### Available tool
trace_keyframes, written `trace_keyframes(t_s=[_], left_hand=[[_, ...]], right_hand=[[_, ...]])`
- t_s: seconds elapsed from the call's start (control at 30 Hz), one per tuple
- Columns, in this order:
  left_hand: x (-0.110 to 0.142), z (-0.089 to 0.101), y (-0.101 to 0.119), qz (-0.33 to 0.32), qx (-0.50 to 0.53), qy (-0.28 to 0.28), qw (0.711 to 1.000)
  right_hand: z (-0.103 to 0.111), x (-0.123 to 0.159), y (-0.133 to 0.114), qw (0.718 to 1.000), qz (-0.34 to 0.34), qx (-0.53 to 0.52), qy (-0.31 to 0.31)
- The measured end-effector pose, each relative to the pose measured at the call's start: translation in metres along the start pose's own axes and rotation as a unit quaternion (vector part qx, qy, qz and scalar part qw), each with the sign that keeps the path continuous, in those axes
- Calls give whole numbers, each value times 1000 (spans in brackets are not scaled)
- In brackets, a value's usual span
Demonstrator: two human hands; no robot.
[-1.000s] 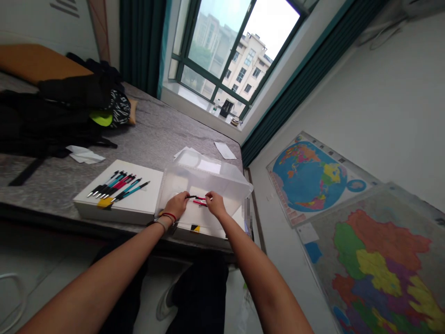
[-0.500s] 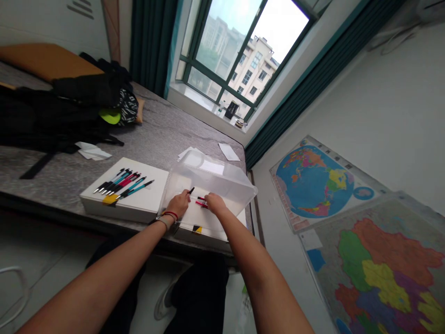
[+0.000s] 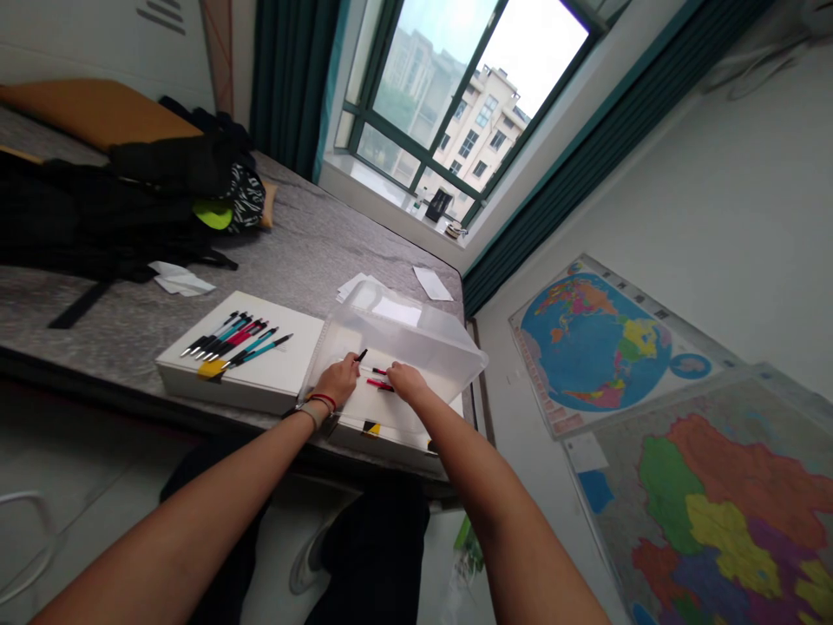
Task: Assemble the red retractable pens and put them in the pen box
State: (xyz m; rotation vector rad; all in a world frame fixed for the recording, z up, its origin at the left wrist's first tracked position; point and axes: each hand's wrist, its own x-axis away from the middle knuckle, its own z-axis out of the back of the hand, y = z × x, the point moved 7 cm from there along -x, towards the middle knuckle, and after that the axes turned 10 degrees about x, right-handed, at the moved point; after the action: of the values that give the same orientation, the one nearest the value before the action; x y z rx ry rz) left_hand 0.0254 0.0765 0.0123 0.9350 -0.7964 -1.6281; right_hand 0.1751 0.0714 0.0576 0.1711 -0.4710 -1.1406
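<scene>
My left hand [image 3: 337,382] is closed around a dark pen [image 3: 362,355], whose black end sticks out past the fingers. Beside it, my right hand [image 3: 407,383] has its fingers pinched together at the right ends of two red-and-black pens; the lower red pen [image 3: 378,384] lies just below the upper one [image 3: 378,371]. Both hands are inside the mouth of a translucent plastic bin [image 3: 416,334], tipped on its side over a white box [image 3: 383,438]. On another white box [image 3: 292,347] to the left lies a row of several blue, red and black pens [image 3: 238,337].
The boxes stand along the front edge of a grey mattress [image 3: 312,226]. Black bags [image 3: 130,208] and a crumpled tissue [image 3: 180,279] lie at the left. Papers [image 3: 432,284] rest behind the bin. A wall with maps [image 3: 592,338] borders the right side.
The camera view has shifted slightly, moving everything a little to the right. Both hands stay at nearly the same spots in the bin, with the dark pen still in my left hand.
</scene>
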Motion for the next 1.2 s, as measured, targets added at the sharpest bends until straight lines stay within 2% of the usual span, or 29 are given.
trace_keyframes(t_s=[0.2,0.37,0.47,0.83,1.03,1.2], left_hand=[[1,-2,1,-9,-1,2,1000],[2,-4,2,1,-34,-13,999],[2,-4,2,0,-53,-14,999],[1,-13,6,4,-149,-32,988],[2,-19,9,10,-171,-28,985],[2,-21,11,11,-184,-25,983]], right_hand=[[2,-1,-5,999,22,42,3],[0,-3,-14,996,52,73,-15],[0,-6,-13,996,56,68,-4],[-7,6,20,995,-62,-55,53],[-12,21,27,981,-105,-134,94],[-7,22,32,954,-144,-212,155]])
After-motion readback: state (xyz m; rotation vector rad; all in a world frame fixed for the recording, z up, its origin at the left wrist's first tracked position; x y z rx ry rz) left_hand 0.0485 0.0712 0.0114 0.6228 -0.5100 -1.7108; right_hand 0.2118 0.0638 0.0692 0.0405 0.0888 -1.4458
